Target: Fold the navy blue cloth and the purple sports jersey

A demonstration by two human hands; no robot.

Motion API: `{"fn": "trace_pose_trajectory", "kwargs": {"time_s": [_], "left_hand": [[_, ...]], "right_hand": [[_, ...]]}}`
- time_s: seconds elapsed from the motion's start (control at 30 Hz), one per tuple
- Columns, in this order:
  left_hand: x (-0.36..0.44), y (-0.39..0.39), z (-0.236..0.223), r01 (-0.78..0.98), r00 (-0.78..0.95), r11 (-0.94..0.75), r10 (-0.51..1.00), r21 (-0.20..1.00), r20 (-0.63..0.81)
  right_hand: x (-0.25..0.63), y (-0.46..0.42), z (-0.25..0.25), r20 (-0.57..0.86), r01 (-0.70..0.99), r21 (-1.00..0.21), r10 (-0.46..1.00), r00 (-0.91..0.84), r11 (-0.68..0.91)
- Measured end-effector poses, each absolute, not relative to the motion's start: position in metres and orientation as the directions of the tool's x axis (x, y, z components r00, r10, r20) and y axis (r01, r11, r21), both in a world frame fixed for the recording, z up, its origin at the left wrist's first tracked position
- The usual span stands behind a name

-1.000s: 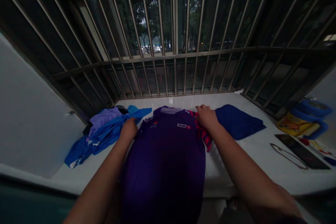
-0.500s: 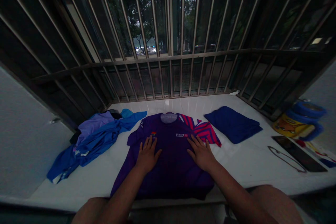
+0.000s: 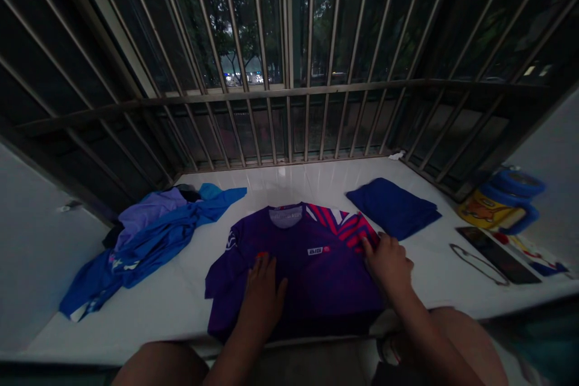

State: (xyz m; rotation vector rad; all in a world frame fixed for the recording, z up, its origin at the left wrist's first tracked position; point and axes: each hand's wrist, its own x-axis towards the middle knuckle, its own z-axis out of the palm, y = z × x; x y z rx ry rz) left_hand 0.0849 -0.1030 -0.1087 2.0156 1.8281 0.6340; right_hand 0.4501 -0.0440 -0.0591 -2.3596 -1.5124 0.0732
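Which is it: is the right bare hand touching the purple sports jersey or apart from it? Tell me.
Touching: the head view shows the right hand on the red-striped sleeve of the purple jersey.

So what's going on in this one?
A person has both bare hands on a purple jersey with red-striped shoulder lying on a white tiled ledge. The left hand is flat on the jersey; the right hand is at its striped side, beside a folded navy cloth. Crumpled blue clothes lie to the left.
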Motion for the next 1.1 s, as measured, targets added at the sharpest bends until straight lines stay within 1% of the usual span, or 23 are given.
{"fn": "trace_pose_trajectory", "kwargs": {"time_s": [0.03, 0.07, 0.1, 0.13, 0.17, 0.23, 0.3, 0.43, 0.47, 0.5, 0.53, 0.57, 0.6, 0.63, 0.67, 0.7, 0.73, 0.8, 0.9, 1.0, 1.1], "left_hand": [[0.096, -0.092, -0.099, 0.778, 0.117, -0.171, 0.985, 0.604, 0.128], [0.108, -0.079, -0.09, 0.677, 0.156, -0.208, 0.978, 0.706, 0.139], [0.123, -0.064, -0.081, 0.543, 0.183, -0.2, 0.976, 0.816, 0.118], [0.137, -0.047, -0.074, 0.391, 0.206, -0.149, 0.976, 0.908, 0.072], [0.151, -0.028, -0.068, 0.238, 0.226, -0.053, 0.974, 0.97, -0.002], [0.175, 0.01, -0.061, 0.055, 0.262, 0.11, 0.958, 0.992, -0.12], [0.189, 0.044, -0.062, -0.044, 0.272, 0.21, 0.943, 0.977, -0.19], [0.191, 0.081, -0.076, -0.251, 0.273, 0.344, 0.922, 0.905, -0.275], [0.189, 0.084, -0.08, -0.301, 0.273, 0.354, 0.922, 0.886, -0.276], [0.186, 0.085, -0.085, -0.349, 0.272, 0.356, 0.924, 0.867, -0.269], [0.183, 0.085, -0.089, -0.394, 0.271, 0.353, 0.927, 0.848, -0.26], [0.18, 0.084, -0.092, -0.433, 0.27, 0.35, 0.93, 0.831, -0.251], [0.179, 0.083, -0.095, -0.465, 0.271, 0.345, 0.932, 0.815, -0.24], [0.179, 0.083, -0.098, -0.491, 0.273, 0.341, 0.934, 0.802, -0.23], [0.179, 0.083, -0.1, -0.513, 0.274, 0.334, 0.937, 0.79, -0.218], [0.18, 0.084, -0.102, -0.533, 0.273, 0.324, 0.94, 0.781, -0.204], [0.182, 0.085, -0.103, -0.553, 0.267, 0.31, 0.945, 0.773, -0.188], [0.185, 0.086, -0.104, -0.592, 0.244, 0.276, 0.957, 0.757, -0.158], [0.188, 0.087, -0.105, -0.635, 0.199, 0.243, 0.969, 0.734, -0.148], [0.188, 0.085, -0.105, -0.644, 0.182, 0.249, 0.968, 0.723, -0.172], [0.186, 0.083, -0.103, -0.643, 0.188, 0.259, 0.966, 0.721, -0.179]], "right_hand": [[0.453, -0.036, -0.056, 0.101, 0.822, -0.306, 0.842, 0.529, -0.48], [0.456, -0.027, -0.053, 0.055, 0.785, -0.31, 0.814, 0.578, -0.537], [0.458, -0.019, -0.052, 0.008, 0.765, -0.318, 0.805, 0.593, -0.56], [0.461, -0.012, -0.051, -0.033, 0.757, -0.328, 0.808, 0.589, -0.565], [0.464, -0.004, -0.05, -0.066, 0.755, -0.339, 0.814, 0.577, -0.562], [0.468, 0.007, -0.047, -0.105, 0.761, -0.361, 0.835, 0.541, -0.539], [0.47, 0.015, -0.041, -0.093, 0.773, -0.397, 0.859, 0.503, -0.495], [0.455, 0.006, -0.025, 0.046, 0.8, -0.484, 0.902, 0.429, -0.355], [0.448, -0.003, -0.024, 0.09, 0.81, -0.503, 0.914, 0.395, -0.301], [0.439, -0.014, -0.025, 0.149, 0.831, -0.517, 0.934, 0.325, -0.207], [0.43, -0.027, -0.028, 0.219, 0.855, -0.514, 0.954, 0.206, -0.067], [0.421, -0.042, -0.033, 0.288, 0.867, -0.486, 0.957, 0.042, 0.108], [0.413, -0.058, -0.04, 0.34, 0.853, -0.433, 0.929, -0.144, 0.291], [0.407, -0.073, -0.047, 0.363, 0.812, -0.37, 0.875, -0.321, 0.451], [0.403, -0.088, -0.055, 0.355, 0.765, -0.313, 0.817, -0.455, 0.563], [0.402, -0.101, -0.063, 0.322, 0.736, -0.275, 0.781, -0.535, 0.618], [0.403, -0.112, -0.069, 0.282, 0.728, -0.254, 0.769, -0.574, 0.637], [0.411, -0.125, -0.074, 0.202, 0.756, -0.243, 0.794, -0.574, 0.608], [0.428, -0.125, -0.067, 0.12, 0.846, -0.248, 0.881, -0.457, 0.473], [0.436, -0.113, -0.058, 0.148, 0.92, -0.255, 0.953, -0.265, 0.296], [0.43, -0.097, -0.061, 0.195, 0.957, -0.252, 0.976, -0.097, 0.146]]}}
